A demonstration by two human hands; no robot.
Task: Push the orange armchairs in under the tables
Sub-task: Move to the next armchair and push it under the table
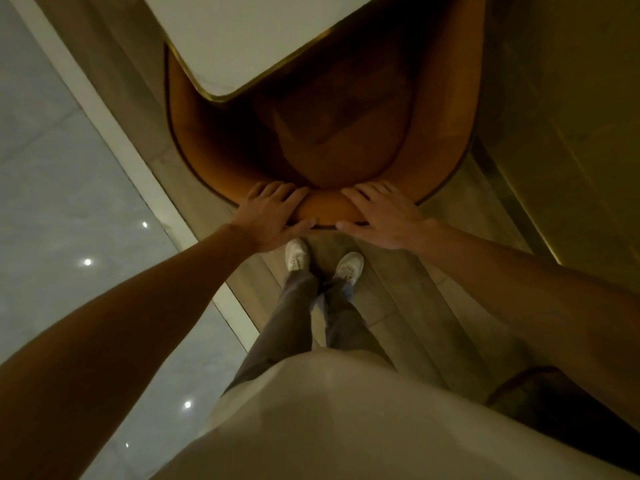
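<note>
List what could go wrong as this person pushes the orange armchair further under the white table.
1. The left hand and right hand both grip the backrest top of the orange armchair. Pushing that high might tip it rather than slide it.
2. The chair arm on the person's left runs close to the gold edge of the table and could scrape it.
</note>
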